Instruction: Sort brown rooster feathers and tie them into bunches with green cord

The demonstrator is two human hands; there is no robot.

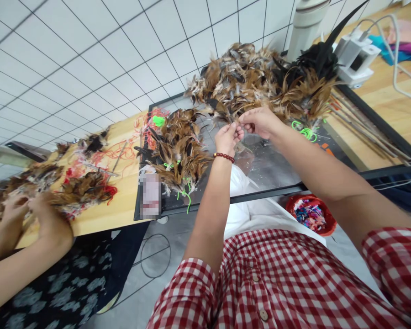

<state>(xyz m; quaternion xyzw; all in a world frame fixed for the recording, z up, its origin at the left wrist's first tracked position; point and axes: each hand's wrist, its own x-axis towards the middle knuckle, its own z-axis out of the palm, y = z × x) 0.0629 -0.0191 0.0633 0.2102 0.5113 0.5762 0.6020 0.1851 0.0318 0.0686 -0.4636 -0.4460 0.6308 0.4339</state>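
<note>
My left hand (229, 137), with a dark red bead bracelet at the wrist, is closed in a pinch over the dark tabletop. Brown and dark feathers (221, 111) stick out at its fingertips. Right beside it, my right hand (260, 122) is also closed, thumb and fingers pinched close to the left fingertips; what lies between them is too small to make out. A large heap of brown feathers (250, 77) lies just beyond both hands. To the left are tied feather bunches (180, 146) with bright green string (185, 194) at their ends.
Thin sticks (366, 123) lie at the right, near a white charger (356, 57) with cables. A pale bottle (306, 27) stands behind black feathers (308, 64). Below the table is a red basket (330, 224) of scraps. At left, another person's hands (30, 208) work by feathers and red string.
</note>
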